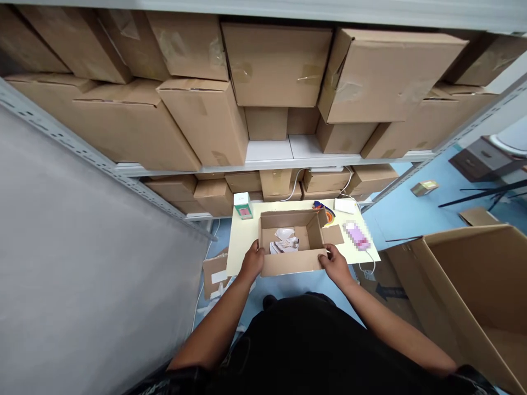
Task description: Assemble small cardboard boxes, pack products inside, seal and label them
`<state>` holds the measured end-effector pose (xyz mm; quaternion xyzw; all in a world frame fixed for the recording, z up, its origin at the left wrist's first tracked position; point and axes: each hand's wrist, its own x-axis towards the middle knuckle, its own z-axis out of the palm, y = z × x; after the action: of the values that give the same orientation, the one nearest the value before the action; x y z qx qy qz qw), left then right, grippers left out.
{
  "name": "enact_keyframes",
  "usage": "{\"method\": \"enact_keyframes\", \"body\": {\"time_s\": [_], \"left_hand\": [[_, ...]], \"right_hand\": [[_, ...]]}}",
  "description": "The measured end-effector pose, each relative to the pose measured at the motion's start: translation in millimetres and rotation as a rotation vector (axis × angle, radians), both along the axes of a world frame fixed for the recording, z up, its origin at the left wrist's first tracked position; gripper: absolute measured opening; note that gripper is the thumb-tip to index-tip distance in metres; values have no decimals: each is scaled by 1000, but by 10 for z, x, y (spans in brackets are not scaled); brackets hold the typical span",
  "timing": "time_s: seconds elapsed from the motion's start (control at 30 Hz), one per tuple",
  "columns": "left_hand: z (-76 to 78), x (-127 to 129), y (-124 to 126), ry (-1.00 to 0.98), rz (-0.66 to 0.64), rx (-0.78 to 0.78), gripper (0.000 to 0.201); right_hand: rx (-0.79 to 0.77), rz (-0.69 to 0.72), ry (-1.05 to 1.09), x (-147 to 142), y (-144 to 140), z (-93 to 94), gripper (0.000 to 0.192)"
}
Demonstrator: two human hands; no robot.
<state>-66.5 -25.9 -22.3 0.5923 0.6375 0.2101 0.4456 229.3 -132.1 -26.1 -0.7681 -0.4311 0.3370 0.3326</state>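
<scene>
Cardboard box (293,241) gripped at both ends by left grip (252,262) and right grip (335,263).

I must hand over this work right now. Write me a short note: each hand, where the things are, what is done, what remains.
Left hand: grips the left end of the open cardboard box.
Right hand: grips the box's right front corner.
Box: on the small pale table, flaps open, white wrapped items inside.
Nearby: small green carton at the table's back left, large empty carton on the right.
Done: items are in the box.
Left: flaps not closed, box not sealed.
</scene>
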Motion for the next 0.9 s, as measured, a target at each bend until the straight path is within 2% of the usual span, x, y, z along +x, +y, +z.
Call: {"method": "enact_keyframes", "body": {"time_s": [0.23,0.5,0.6,0.73,0.9], "left_hand": [[-155,132,247,41,-55,-35,42],[-324,262,323,70,14,-73,41],[-342,266,305,110,59,-80,46],[-316,261,258,161,124,-59,54],[-264,194,244,213,191,55,48]], "right_hand": [[-17,-29,-66,97,144,-82,47],[19,110,-134,297,287,-226,47],[50,176,-148,356,281,-187,48],[-6,242,-171,469,235,-75,55],[-23,302,-227,584,184,47,48]]}}
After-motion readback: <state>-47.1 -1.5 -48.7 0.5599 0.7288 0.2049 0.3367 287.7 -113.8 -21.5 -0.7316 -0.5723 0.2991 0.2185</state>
